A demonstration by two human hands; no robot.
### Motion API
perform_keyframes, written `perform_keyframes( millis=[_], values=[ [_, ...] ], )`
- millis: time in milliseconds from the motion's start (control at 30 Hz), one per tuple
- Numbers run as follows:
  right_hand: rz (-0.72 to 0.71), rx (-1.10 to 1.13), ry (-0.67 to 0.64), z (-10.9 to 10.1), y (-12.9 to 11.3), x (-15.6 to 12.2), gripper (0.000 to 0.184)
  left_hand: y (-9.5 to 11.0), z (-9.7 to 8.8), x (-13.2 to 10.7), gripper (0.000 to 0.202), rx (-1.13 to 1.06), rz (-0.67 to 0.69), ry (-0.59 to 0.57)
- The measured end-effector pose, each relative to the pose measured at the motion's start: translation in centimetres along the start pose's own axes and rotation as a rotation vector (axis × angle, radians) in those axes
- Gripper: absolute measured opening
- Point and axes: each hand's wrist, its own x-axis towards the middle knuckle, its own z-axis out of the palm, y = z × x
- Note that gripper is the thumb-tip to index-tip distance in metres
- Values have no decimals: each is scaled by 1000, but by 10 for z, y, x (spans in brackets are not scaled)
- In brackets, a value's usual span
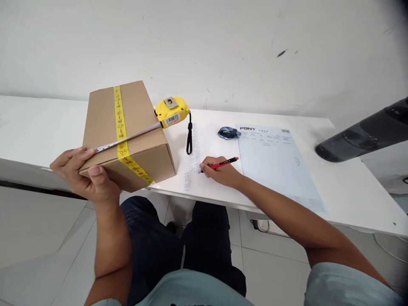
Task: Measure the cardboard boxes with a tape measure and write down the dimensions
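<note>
My left hand [92, 178] grips the near left corner of a cardboard box [137, 97], tilting it up at the table's front edge. Yellow printed tape [120, 114] runs over the box's top and down its side. A yellow tape measure [172, 111] sits at the box's far right edge, its blade [134, 137] pulled across the top to my left fingers, which pin the end. My right hand [216, 171] is closed around a red and black pen [225, 162], its tip at a sheet of paper [210, 144] carrying columns of small handwriting.
A black wrist strap [189, 142] hangs from the tape measure onto the paper. Right of it lie a shiny blue object [228, 133] and a pale blue printed form [270, 165]. A dark cylinder [360, 131] leans in at the right, above the white table [344, 187]. A wall stands behind.
</note>
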Motion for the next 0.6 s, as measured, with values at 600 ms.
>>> perform_keyframes(
  millis=[600],
  values=[
    [12,43,54,0,-4,-1,33,-4,0,0,45,-130,63,10]
  ],
)
